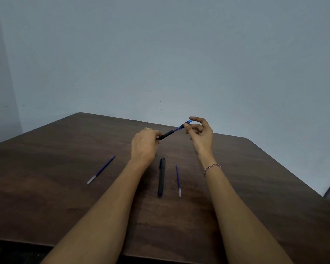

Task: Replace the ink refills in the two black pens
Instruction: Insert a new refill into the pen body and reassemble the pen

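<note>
Brown table [46,187], near to far. Second pen [161,177], black, lies near centre; right refill [178,180] just beside it, left refill [101,169] well apart. Farther, above the table: left hand [144,145] curls round the black barrel [166,135]; right hand [200,134] pinches the blue end [188,122] of the held refill [177,129], a thin blue rod partly out of the barrel. Likely risk: an off-axis pull bends the rod, or the small end slips from the pinch.
</note>
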### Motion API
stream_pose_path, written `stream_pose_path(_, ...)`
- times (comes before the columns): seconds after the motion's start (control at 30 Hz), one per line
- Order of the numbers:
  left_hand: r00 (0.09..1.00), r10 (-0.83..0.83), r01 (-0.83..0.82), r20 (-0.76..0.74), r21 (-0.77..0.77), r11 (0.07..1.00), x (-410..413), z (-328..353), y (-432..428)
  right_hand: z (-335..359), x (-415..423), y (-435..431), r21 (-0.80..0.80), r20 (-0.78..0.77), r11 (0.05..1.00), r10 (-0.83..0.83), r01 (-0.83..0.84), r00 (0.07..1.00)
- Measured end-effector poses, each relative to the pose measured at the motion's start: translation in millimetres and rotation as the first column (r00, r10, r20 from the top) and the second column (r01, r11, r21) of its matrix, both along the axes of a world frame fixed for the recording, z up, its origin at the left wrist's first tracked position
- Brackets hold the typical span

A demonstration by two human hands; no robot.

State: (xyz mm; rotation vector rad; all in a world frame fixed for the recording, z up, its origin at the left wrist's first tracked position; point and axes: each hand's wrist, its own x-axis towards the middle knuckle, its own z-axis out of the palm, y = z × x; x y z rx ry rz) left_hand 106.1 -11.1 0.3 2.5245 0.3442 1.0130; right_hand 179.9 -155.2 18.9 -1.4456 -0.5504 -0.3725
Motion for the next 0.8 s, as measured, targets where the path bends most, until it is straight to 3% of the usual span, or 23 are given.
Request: stream_pose_path(0.8,0.998,-0.052,0.052,-0.023,0.031,0.998,1.5,-0.8,-0.4,-6.4,4.5,1.1,-0.084,0.011,0.995,0.045,-0.043,0.999)
